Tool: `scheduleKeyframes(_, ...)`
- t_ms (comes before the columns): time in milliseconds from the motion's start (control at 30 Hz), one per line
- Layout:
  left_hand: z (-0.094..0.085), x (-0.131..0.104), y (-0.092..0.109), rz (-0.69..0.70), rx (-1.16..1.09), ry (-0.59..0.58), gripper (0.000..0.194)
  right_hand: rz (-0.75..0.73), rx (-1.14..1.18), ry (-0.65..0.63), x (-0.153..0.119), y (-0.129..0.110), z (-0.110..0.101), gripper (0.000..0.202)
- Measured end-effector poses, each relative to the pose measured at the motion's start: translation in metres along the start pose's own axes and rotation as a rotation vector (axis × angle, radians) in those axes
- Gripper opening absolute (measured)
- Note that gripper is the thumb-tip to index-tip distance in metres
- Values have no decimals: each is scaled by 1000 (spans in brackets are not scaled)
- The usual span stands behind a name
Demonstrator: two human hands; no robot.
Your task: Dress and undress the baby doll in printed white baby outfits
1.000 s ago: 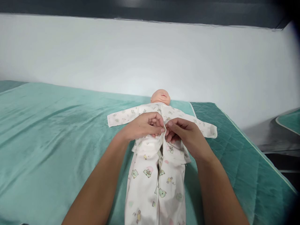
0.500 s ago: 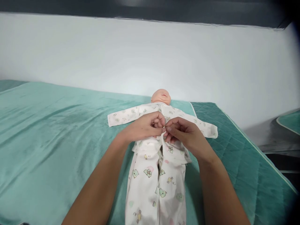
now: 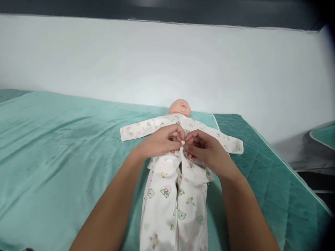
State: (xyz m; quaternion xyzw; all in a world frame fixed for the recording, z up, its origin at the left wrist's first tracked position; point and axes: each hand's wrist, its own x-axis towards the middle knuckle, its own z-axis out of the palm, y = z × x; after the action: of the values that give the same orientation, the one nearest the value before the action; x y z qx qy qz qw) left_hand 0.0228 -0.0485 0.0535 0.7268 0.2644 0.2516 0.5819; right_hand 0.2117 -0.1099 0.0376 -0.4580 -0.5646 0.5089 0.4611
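Observation:
A baby doll (image 3: 180,107) lies on its back, its head toward the wall, in a white printed top (image 3: 167,161) with both sleeves spread out. White printed trousers (image 3: 160,205) cover its legs. Over the chest, my left hand (image 3: 167,139) pinches the front edge of the top. My right hand (image 3: 202,148) grips the same front edge from the other side, fingertips nearly meeting the left ones. A small pale button (image 3: 183,142) shows between the fingertips. Below the hands the top's front parts slightly.
A light green sheet (image 3: 65,157) spreads under the doll and to the left. A darker quilted cover (image 3: 261,174) lies at the right. Behind stands a white wall (image 3: 131,59); another green padded edge (image 3: 324,135) shows at the far right.
The fingertips of my right hand have shifted slightly, and the small button is now more visible between both hands. The doll has stayed in place.

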Motion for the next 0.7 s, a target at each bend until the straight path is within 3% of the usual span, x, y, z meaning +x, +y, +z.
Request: scheduleKeyframes(700,-7,1,-5,13,-149,-45,13,-16,32,1,0,-4,2,13)
